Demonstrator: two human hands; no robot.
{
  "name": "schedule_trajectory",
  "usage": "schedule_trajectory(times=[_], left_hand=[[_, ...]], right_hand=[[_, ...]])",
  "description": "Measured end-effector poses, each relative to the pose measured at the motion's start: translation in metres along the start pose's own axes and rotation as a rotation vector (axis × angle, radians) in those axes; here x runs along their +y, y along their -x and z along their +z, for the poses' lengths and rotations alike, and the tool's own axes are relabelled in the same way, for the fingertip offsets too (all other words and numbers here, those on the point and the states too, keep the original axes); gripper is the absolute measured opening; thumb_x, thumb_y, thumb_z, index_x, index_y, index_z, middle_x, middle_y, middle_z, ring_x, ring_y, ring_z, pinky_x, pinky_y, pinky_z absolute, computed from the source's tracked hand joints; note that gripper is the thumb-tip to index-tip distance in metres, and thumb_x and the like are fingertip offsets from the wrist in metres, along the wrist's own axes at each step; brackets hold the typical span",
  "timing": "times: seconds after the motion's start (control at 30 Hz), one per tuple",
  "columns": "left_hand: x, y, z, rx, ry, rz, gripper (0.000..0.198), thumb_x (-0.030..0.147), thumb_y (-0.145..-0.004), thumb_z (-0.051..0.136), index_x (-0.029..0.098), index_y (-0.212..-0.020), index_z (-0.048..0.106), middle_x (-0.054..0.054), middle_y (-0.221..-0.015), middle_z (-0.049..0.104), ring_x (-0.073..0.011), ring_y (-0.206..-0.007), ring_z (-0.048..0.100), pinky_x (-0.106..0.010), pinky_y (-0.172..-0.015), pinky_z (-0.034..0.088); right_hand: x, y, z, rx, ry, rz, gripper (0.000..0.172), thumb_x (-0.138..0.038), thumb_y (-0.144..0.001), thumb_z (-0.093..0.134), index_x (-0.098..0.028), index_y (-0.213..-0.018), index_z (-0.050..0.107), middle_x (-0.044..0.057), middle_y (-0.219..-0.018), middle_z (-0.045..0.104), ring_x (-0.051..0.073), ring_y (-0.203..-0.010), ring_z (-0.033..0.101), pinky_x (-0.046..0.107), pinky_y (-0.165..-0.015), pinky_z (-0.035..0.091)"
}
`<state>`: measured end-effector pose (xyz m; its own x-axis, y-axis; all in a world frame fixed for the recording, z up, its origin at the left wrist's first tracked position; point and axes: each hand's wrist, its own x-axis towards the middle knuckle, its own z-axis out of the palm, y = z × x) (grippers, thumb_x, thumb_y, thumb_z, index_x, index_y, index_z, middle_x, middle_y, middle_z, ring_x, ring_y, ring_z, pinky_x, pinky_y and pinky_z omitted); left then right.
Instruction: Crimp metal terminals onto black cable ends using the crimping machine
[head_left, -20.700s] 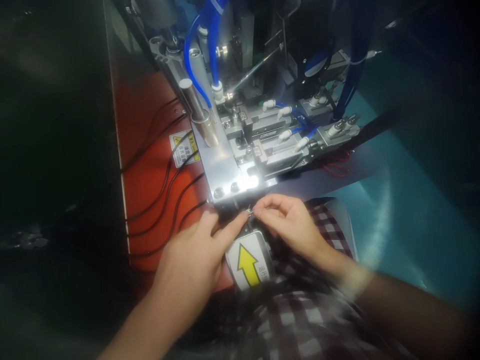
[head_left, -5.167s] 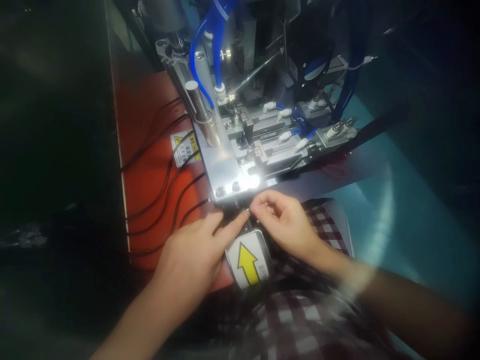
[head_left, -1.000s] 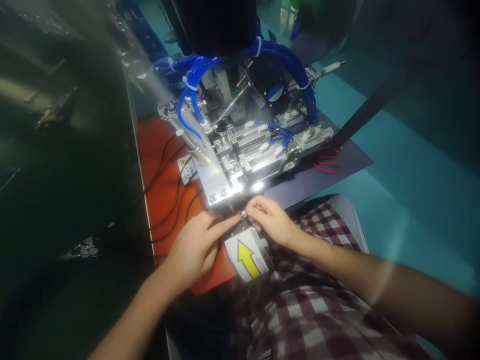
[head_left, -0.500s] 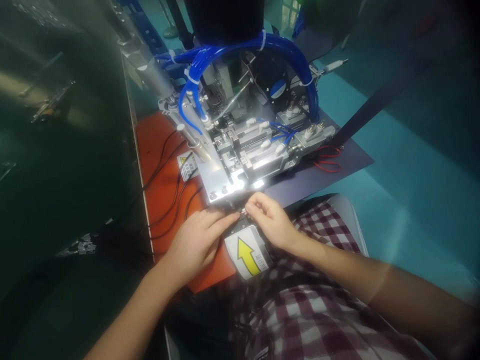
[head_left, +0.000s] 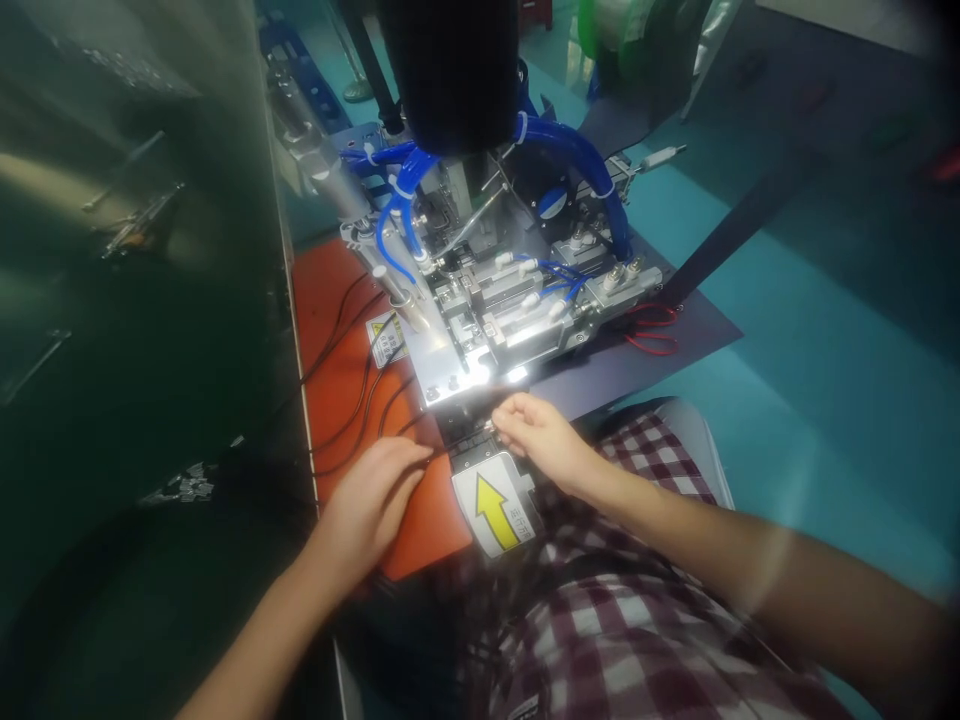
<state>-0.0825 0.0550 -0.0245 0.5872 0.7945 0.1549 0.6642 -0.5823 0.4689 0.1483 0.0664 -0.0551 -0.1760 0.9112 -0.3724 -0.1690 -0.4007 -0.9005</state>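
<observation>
My right hand (head_left: pixel 536 437) is closed in a pinch at the near end of the metal machine (head_left: pixel 517 310), its fingertips on a small shiny piece (head_left: pixel 488 426) too small to name. My left hand (head_left: pixel 379 490) hovers over the orange board (head_left: pixel 431 520), left of the dark track (head_left: pixel 469 448); its fingers are held together and slightly bent, and what is between them, if anything, cannot be made out. Just below the track lies a white label with a yellow arrow (head_left: pixel 496 508).
Blue air tubes (head_left: pixel 570 135) arch over the machine beneath a black cylinder (head_left: pixel 454 70). Black cables (head_left: pixel 364 385) cross the orange board. A pile of small metal parts (head_left: pixel 193 483) lies on the dark green surface at left. Red wires (head_left: pixel 654 330) are at right.
My left hand has moved left, away from the track and my right hand. My right hand stays at the track, pinched. The view has shifted slightly.
</observation>
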Motion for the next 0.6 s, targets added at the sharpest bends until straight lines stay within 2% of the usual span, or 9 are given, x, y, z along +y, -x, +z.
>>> schedule_trajectory(times=[0.1,0.2,0.33,0.4,0.6], left_hand=[[0.005,0.015,-0.006,-0.033,-0.057,-0.009,0.033,0.014,-0.093,0.050,0.021,-0.125,0.053,-0.008,-0.112,0.059,-0.0184,-0.102,0.058,-0.031,-0.088,0.051],[0.005,0.019,-0.009,-0.015,-0.110,-0.001,0.035,0.013,-0.093,0.049,0.021,-0.126,0.053,-0.009,-0.111,0.060,-0.0198,-0.101,0.058,-0.033,-0.086,0.052],[-0.010,0.014,-0.007,0.039,-0.205,0.156,0.041,0.006,-0.092,0.042,0.025,-0.125,0.056,-0.008,-0.105,0.062,-0.0207,-0.093,0.059,-0.035,-0.078,0.050],[-0.019,0.013,-0.006,0.047,-0.217,0.189,0.044,0.005,-0.091,0.042,0.027,-0.126,0.057,-0.009,-0.106,0.061,-0.0214,-0.093,0.058,-0.036,-0.077,0.048],[-0.025,0.023,-0.005,-0.002,-0.233,0.101,0.055,0.001,-0.088,0.041,0.032,-0.132,0.053,-0.008,-0.107,0.057,-0.0229,-0.096,0.053,-0.038,-0.079,0.045]], right_hand=[[-0.003,0.001,0.000,0.005,0.015,0.008,0.023,-0.030,-0.084,0.056,-0.019,-0.067,0.046,-0.008,-0.054,0.046,0.007,-0.047,0.036,0.023,-0.050,0.030],[-0.004,0.002,0.000,0.012,0.027,0.012,0.023,-0.029,-0.084,0.056,-0.019,-0.067,0.046,-0.008,-0.055,0.047,0.007,-0.048,0.037,0.023,-0.050,0.031],[-0.003,0.002,0.000,0.021,0.037,0.008,0.024,-0.031,-0.085,0.056,-0.019,-0.067,0.046,-0.008,-0.057,0.047,0.007,-0.048,0.037,0.023,-0.050,0.031],[-0.003,0.002,0.000,0.022,0.046,-0.002,0.024,-0.032,-0.085,0.057,-0.019,-0.068,0.046,-0.008,-0.056,0.047,0.007,-0.048,0.038,0.023,-0.050,0.032],[-0.003,0.001,-0.001,0.009,0.110,-0.009,0.024,-0.032,-0.088,0.054,-0.019,-0.069,0.046,-0.007,-0.057,0.048,0.008,-0.049,0.040,0.023,-0.051,0.036]])
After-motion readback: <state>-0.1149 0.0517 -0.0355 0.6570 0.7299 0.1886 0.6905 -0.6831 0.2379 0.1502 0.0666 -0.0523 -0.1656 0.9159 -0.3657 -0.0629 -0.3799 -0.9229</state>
